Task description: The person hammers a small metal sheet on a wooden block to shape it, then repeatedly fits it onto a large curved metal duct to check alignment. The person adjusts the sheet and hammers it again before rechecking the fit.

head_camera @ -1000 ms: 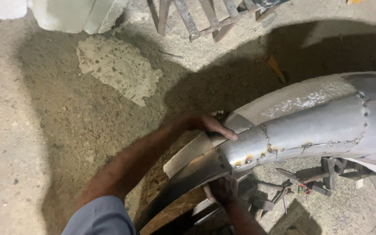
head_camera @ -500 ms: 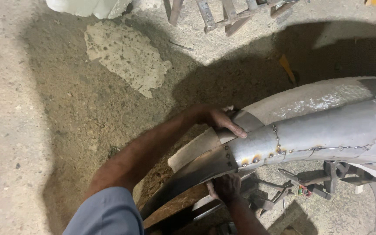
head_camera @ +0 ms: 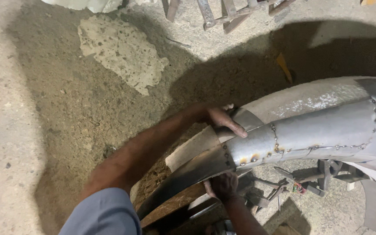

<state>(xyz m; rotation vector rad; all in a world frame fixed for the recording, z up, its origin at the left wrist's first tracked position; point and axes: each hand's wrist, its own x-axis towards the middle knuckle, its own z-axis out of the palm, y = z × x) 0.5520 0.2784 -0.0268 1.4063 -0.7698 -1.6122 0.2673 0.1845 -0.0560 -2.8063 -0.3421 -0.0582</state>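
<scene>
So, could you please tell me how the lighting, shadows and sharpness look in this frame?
Head view: light glares off the curved metal sheet; a broad dark shadow covers the concrete floor behind it; the left hand on the sheet's edge is slightly blurred; the right hand underneath sits in dim shade.

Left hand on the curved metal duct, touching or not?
Touching. Head view shows the left hand lying flat on the top of the curved metal duct, fingers draped over its seam edge with no gap.
</scene>
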